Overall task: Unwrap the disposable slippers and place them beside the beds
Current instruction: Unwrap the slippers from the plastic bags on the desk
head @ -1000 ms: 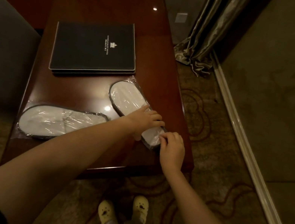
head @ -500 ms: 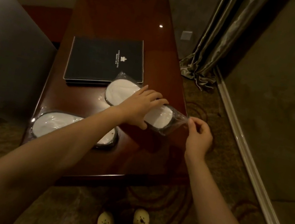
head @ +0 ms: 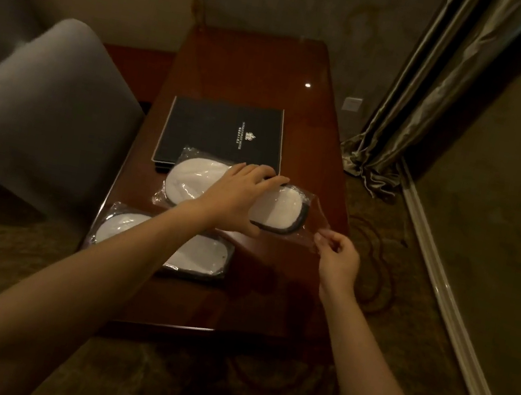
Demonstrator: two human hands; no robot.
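Fingertips (head: 323, 239) of the right hand (head: 339, 263) pinch the clear wrapper's loose end at the 3 o'clock edge of the upper slipper pack (head: 280, 213), while the left hand (head: 238, 198) lies flat across its middle, fingers spread and pressing down. That pack overlaps the black folder (head: 225, 132) at 12 o'clock. A second wrapped pack (head: 196, 255) sits at 7 o'clock, near the wooden table (head: 250, 70)'s left edge. Bare tabletop opens toward 6 and 12 o'clock.
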